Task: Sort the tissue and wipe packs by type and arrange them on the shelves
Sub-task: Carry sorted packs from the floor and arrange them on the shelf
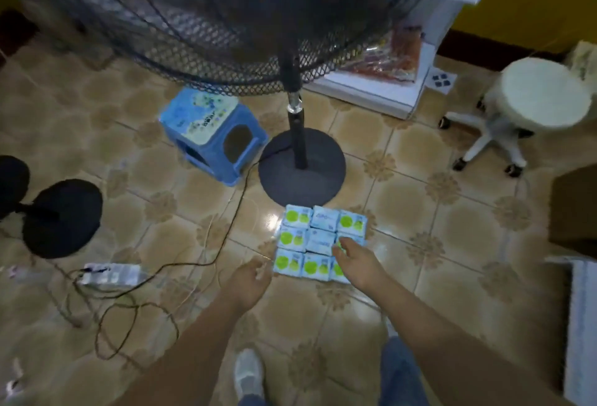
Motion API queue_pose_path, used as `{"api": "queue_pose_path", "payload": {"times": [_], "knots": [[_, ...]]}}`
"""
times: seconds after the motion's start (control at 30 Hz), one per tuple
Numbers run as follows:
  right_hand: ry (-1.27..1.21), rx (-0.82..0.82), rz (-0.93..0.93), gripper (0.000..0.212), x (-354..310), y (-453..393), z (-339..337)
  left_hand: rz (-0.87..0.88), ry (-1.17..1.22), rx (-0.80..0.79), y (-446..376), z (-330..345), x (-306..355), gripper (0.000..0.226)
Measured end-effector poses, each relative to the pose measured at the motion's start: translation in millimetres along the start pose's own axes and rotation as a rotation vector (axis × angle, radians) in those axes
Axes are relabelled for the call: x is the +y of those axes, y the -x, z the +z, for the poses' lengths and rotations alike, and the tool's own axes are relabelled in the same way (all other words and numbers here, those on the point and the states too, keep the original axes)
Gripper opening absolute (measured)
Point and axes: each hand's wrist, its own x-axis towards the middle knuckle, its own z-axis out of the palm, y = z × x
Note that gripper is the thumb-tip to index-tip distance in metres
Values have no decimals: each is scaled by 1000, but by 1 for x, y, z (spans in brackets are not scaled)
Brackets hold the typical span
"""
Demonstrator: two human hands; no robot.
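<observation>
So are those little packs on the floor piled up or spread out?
Spread out: the packs lie flat in a single-layer grid on the tiled floor, edges touching.

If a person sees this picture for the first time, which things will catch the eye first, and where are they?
The big standing fan fills the top, its round base on the tiled floor. Just below the base lies a bright block of tissue packs, with the right hand over its right edge and the left hand beside its near-left corner. A blue stool stands left of the base.

Packs on the floor before the fan base — stool left of it
</observation>
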Motion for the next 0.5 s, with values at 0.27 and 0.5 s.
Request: {"api": "queue_pose_path", "payload": {"times": [0.27,0.5], "knots": [[-92,64,125,47,78,-120,161,-101,73,-67,-148,80,-146,47],[-76,84,85,41,157,-247,272,-135,205,-41,-292,175,-231,57]]}}
